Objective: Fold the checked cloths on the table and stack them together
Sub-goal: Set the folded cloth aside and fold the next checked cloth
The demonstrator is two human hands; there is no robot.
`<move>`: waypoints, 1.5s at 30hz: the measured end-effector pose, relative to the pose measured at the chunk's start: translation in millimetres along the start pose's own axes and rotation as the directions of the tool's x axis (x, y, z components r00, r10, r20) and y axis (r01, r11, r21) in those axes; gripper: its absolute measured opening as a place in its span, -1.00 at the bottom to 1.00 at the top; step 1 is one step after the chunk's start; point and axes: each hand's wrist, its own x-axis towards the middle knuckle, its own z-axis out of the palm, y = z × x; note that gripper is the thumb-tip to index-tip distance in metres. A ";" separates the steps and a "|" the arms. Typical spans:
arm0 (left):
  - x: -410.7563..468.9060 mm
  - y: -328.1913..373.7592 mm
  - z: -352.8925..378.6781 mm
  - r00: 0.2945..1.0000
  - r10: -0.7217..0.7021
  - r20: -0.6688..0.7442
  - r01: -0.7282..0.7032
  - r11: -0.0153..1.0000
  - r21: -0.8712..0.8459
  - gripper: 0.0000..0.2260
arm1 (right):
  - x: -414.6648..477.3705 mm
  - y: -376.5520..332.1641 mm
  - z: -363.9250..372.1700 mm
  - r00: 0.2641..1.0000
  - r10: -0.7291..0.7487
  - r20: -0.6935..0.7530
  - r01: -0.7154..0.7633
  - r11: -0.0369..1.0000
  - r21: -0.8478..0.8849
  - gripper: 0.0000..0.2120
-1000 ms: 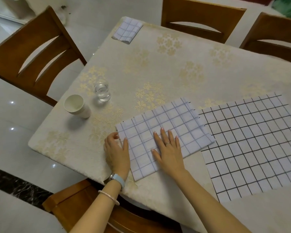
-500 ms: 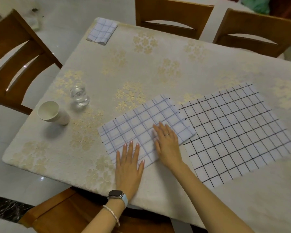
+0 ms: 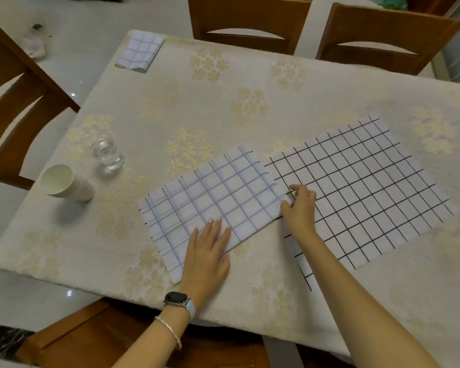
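A person leans over the table, which wears a pale cover patterned with gold flowers. Near the front edge lies the blue-checked cloth, folded into a long rectangle and set at a slant. The left hand rests flat on its near part, palm down, fingers stretched out and close together, pressing the fabric to the table without gripping it. The right hand is at the cloth's right end, where thumb and fingers pinch the corner of the fabric; that corner sits right against the edge of the next cloth. A smartwatch and a thin bracelet show on the left wrist.

Just to the right, touching or slightly overlapped at the seam, the black-checked cloth lies spread open and flat, reaching toward the right edge of the table. The right forearm crosses over its near corner.

At the far left corner of the table sits a small folded checked cloth, well apart from the other two.

Toward the left edge stand a stack of paper cups, tipped on its side, and just behind it a clear glass. Wooden chairs ring the table at the far side and the left.
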 end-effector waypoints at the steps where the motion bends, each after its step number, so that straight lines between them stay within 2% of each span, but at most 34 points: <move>1: 3.0 4.6 1.7 1.000 0.004 -0.008 -0.004 1.000 -0.022 -0.44 | 1.3 -0.7 0.3 1.000 0.014 -0.017 -0.014 1.000 0.010 -0.64; 5: 14.9 22.2 5.9 1.000 0.001 -0.021 -0.002 0.999 -0.048 -0.47 | 4.0 -3.4 -2.1 0.994 0.103 -0.039 -0.100 0.992 0.081 -0.66; 10: 23.1 42.0 4.1 0.997 -0.081 0.004 0.081 0.996 -0.043 -0.49 | -0.4 1.8 -11.0 0.988 0.150 -0.024 -0.144 0.976 0.161 -0.64; 19: 31.2 68.0 9.8 0.998 -0.041 0.039 0.041 0.999 0.002 -0.45 | -66.3 39.2 -42.8 0.969 0.245 -0.039 -0.223 0.928 0.300 -0.64; 26: 22.0 98.9 24.1 0.996 0.033 0.086 -0.039 0.996 0.076 -0.20 | -117.5 66.9 -59.3 0.921 0.377 0.098 -0.381 0.824 0.420 -0.55; 32: 14.7 111.8 33.6 0.992 0.073 0.103 -0.084 0.991 0.103 -0.21 | -127.1 67.4 -70.4 0.928 0.330 0.174 -0.373 0.802 0.467 -0.50; 36: 10.0 128.0 32.1 0.982 0.170 0.080 -0.174 0.984 0.046 -0.28 | -135.9 65.6 -70.5 0.935 0.279 0.219 -0.352 0.799 0.488 -0.49; 39: 6.1 136.7 34.3 0.980 0.187 0.070 -0.184 0.982 -0.047 -0.31 | -139.3 64.1 -72.2 0.939 0.253 0.233 -0.341 0.771 0.537 -0.58; 41: 2.3 135.1 34.9 0.980 0.178 0.094 -0.165 0.978 -0.124 -0.32 | -137.2 68.2 -76.8 0.952 0.262 0.157 -0.305 0.788 0.534 -0.68; 42: 0.5 132.1 33.8 0.976 0.184 0.121 -0.164 0.974 -0.156 -0.32 | -135.4 71.6 -80.7 0.965 0.246 0.087 -0.256 0.829 0.498 -0.70; 43: -1.5 127.5 31.9 0.968 0.202 0.150 -0.174 0.968 -0.182 -0.31 | -133.2 76.8 -85.4 0.978 0.206 0.012 -0.192 0.885 0.424 -0.67; 45: -5.4 115.7 26.2 0.944 0.271 0.191 -0.223 0.945 -0.240 -0.32 | -128.1 86.9 -96.4 0.995 0.065 -0.071 -0.050 0.979 0.197 -0.48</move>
